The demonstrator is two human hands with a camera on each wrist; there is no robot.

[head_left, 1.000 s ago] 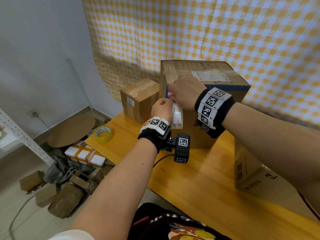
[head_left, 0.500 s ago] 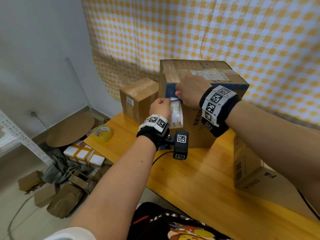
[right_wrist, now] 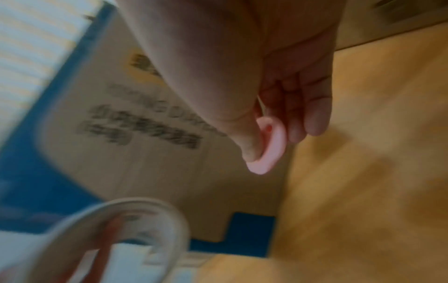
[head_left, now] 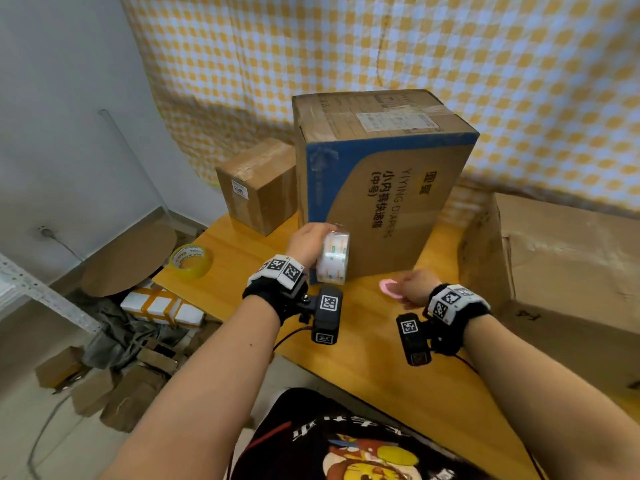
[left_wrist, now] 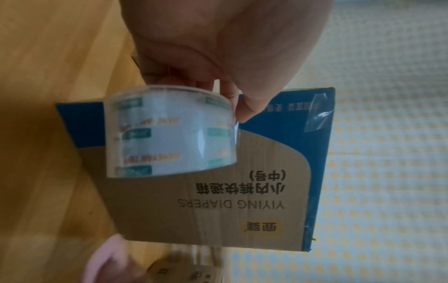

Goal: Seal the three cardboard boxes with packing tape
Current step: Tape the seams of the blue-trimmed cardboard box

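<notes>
A tall diaper box (head_left: 384, 188) with a blue band stands on the wooden table (head_left: 374, 368), clear tape over its top edge and corner (left_wrist: 317, 113). My left hand (head_left: 308, 239) grips a clear tape roll (head_left: 333, 258) (left_wrist: 169, 132) low in front of the box's lower left corner. My right hand (head_left: 414, 289) is low over the table by the box's base and pinches a small pink cutter (head_left: 389, 288) (right_wrist: 269, 145). A smaller brown box (head_left: 258, 190) stands behind on the left. A big plain box (head_left: 561, 282) lies at the right.
A yellow tape roll (head_left: 190, 261) lies near the table's left corner. Beyond that edge the floor holds a round cardboard disc (head_left: 131, 258), a white taped parcel (head_left: 161, 304) and several cardboard scraps. A checked curtain (head_left: 381, 57) hangs behind the boxes.
Both hands have dropped from the top front edge of the tall box to table height. The tape roll went down with the left hand, and the right hand carried the pink cutter down.
</notes>
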